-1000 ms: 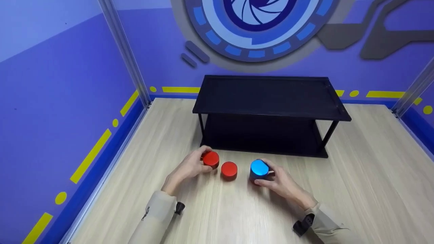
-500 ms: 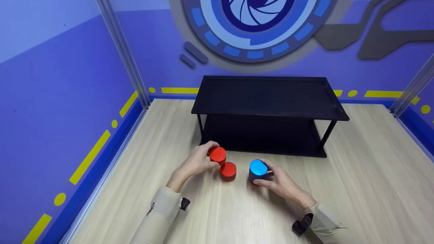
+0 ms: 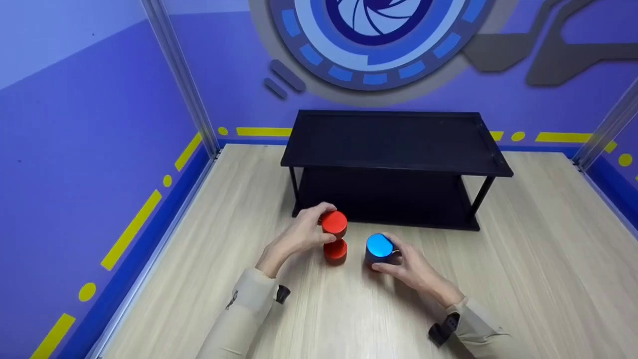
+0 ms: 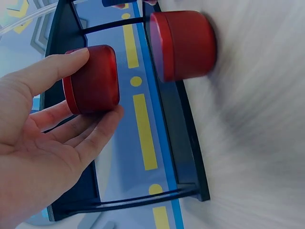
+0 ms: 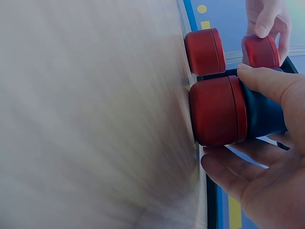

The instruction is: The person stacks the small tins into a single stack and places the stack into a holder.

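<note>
My left hand (image 3: 299,233) pinches a small round red tin (image 4: 97,78) between thumb and fingers, holding it up off the table. Below it, a second red tin (image 4: 193,45) stands on the wood; in the head view the raised tin partly overlaps its far side. To the right, a blue tin (image 3: 380,246) sits upright on top of a third red tin (image 5: 217,112). My right hand (image 3: 416,269) grips this stack, thumb at the near side and fingers around the far side. The right wrist view shows the thumb near the seam between blue and red.
Behind the tins stands a black two-tier shelf (image 3: 394,142), its lower tier (image 3: 384,199) reaching close to my left hand. The pale wooden table (image 3: 344,319) lies beneath everything. Blue-purple walls (image 3: 99,149) with yellow marks enclose the left, back and right.
My left hand has carried its red tin rightward and up, from beside the standing red tin to over its far edge. The right hand and the blue-on-red stack stay put.
</note>
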Demonstrator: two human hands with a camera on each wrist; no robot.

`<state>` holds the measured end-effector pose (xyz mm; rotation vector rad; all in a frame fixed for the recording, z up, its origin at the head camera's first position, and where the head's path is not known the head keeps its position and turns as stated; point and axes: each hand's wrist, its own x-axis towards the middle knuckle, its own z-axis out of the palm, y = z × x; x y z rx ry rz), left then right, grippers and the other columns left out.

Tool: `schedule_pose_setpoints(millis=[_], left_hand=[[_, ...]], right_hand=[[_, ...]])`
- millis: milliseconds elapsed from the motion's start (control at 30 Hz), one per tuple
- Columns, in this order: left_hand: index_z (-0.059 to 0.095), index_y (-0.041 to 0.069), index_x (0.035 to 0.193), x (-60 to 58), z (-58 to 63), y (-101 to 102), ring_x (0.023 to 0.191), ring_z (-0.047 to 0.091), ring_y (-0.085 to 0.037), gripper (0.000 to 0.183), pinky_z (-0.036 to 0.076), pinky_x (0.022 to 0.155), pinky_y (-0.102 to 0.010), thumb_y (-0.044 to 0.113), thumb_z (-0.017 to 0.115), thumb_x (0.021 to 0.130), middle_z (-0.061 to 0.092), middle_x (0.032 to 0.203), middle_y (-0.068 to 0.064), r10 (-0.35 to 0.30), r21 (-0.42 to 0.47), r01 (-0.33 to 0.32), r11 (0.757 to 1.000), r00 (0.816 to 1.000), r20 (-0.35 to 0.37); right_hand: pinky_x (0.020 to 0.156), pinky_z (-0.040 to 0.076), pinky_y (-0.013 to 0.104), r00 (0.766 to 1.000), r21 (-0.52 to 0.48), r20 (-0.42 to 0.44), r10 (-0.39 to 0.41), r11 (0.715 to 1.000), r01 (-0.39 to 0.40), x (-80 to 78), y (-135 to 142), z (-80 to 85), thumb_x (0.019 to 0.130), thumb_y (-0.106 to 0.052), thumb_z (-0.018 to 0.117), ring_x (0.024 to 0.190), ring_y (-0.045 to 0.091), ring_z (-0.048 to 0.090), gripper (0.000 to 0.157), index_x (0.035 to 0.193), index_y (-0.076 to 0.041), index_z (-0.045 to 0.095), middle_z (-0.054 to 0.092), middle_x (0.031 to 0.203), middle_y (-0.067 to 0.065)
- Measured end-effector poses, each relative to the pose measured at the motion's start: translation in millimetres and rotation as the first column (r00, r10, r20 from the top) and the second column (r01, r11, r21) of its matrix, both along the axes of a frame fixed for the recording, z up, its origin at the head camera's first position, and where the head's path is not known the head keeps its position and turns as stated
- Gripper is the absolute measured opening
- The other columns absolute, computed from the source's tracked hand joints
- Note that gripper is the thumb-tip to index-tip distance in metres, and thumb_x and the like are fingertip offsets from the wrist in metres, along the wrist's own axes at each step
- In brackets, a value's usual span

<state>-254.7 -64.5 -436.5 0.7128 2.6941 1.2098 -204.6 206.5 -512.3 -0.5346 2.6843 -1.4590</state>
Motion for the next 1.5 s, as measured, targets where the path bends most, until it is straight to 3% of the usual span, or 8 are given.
schedule_pose_setpoints(millis=[600,1033,1233,1500], left_hand=[[0.054,0.008,0.128,1.0,8.9,29.1,0.109,0.060,-0.021,0.055,0.049,0.098,-0.039,0.011,0.078,0.078,0.063,0.122,-0.008,-0.092,-0.020,0.091,0.996,0.994,-0.067],[0.054,0.007,0.129,3.5,12.7,49.4,0.109,0.060,-0.018,0.056,0.049,0.098,-0.035,0.014,0.078,0.079,0.063,0.123,-0.007,-0.136,-0.055,0.132,0.990,0.987,-0.082],[0.054,0.008,0.129,5.5,13.5,55.9,0.107,0.060,-0.015,0.056,0.049,0.096,-0.027,0.017,0.078,0.080,0.063,0.123,-0.005,-0.163,-0.054,0.159,0.986,0.984,-0.078],[0.055,0.007,0.128,7.3,10.7,64.9,0.102,0.061,-0.013,0.056,0.050,0.093,-0.027,0.017,0.079,0.078,0.065,0.119,-0.005,-0.199,-0.038,0.196,0.980,0.976,-0.084]], right_hand=[[0.094,0.050,0.050,0.999,0.035,-0.046,-0.012,0.999,0.014,0.1,-0.5,-0.2,0.081,-0.031,0.077,0.110,0.032,0.063,0.070,0.139,-0.009,0.044,0.062,0.125,0.017],[0.093,0.051,0.050,0.999,0.030,-0.051,-0.004,1.000,0.005,-0.5,0.6,-1.2,0.082,-0.031,0.076,0.107,0.030,0.064,0.067,0.138,-0.013,0.045,0.062,0.124,0.019],[0.093,0.050,0.050,0.998,0.024,-0.055,-0.003,1.000,0.004,-0.4,0.7,-0.8,0.082,-0.031,0.076,0.109,0.031,0.063,0.070,0.140,-0.011,0.043,0.061,0.126,0.020],[0.092,0.051,0.037,1.000,-0.009,-0.021,0.011,1.000,-0.011,-0.6,0.2,1.2,0.081,-0.033,0.077,0.109,0.021,0.064,0.071,0.141,-0.015,0.044,0.063,0.127,0.009]])
